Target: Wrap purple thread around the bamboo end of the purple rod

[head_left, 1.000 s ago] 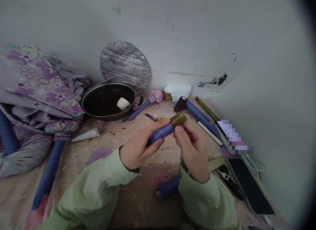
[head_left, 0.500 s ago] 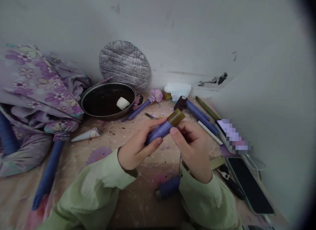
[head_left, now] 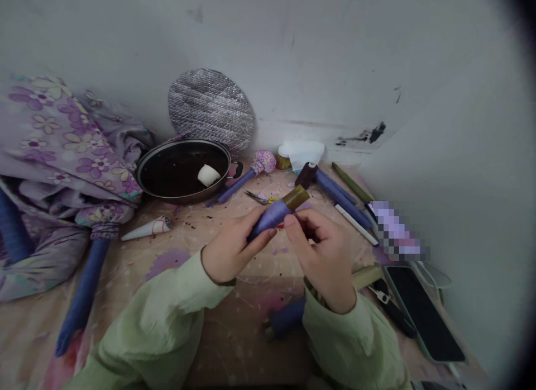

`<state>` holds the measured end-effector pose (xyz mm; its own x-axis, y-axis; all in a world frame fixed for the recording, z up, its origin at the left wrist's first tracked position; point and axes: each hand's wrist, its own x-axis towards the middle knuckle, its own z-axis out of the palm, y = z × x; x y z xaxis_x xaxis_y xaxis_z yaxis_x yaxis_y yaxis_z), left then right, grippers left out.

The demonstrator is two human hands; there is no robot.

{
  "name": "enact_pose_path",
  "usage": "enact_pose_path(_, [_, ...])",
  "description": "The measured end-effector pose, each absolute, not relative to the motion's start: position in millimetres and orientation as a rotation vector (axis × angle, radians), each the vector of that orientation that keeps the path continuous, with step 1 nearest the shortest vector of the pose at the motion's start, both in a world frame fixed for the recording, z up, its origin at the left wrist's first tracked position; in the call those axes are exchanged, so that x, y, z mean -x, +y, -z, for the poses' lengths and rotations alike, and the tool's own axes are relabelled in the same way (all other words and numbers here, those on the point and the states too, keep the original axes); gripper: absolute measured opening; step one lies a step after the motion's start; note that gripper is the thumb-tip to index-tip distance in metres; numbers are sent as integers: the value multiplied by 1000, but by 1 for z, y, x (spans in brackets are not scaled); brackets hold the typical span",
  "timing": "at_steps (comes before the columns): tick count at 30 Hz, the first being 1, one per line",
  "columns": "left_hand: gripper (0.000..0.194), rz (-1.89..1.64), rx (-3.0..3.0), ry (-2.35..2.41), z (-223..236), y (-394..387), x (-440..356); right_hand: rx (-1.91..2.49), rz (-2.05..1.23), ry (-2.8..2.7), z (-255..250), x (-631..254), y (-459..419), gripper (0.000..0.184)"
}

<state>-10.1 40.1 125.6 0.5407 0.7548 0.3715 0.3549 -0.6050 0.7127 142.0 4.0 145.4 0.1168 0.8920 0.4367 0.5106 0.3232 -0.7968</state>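
Note:
My left hand point(head_left: 230, 242) is wrapped round an olive-brown tube point(head_left: 295, 198), tilted up to the right. Purple thread point(head_left: 270, 218) is wound round the tube's lower part, while its upper end is bare. My right hand point(head_left: 324, 247) is closed in a pinch close to the edge of the winding. Its thumb tip is beside the tube, and the strand between the fingers is too fine to see clearly. A spool of blue-purple thread point(head_left: 285, 320) lies below, partly covered by my right sleeve.
A dark pan point(head_left: 180, 197) holding a white roll point(head_left: 208, 175) stands at the back left. Small scissors point(head_left: 257, 198), a dark thread spool point(head_left: 306, 175) and blue-wrapped rods point(head_left: 341, 197) lie beyond my hands. A phone point(head_left: 422, 312) lies right; flowered fabric point(head_left: 84, 138) is piled left.
The tube has shifted slightly left and down, together with my left hand. My right hand has turned a little and its fingers have moved slightly away from the tube.

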Motion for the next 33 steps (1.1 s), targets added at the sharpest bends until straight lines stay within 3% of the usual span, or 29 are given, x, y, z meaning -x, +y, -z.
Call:
enact_pose_path(12, [58,-981,-2324,702,-128,42,19,1306,-229,-1512,-149,-145,2,30])
enact_pose_path(22, [48,-1285,-2411,953,-124,41,10,1346,-202,-1549,-142,-143,3,23])
enact_pose_path(33, [61,-1034,-2378,686,-123,31,9,1322,-96,-1500,-150,-145,-1,27])
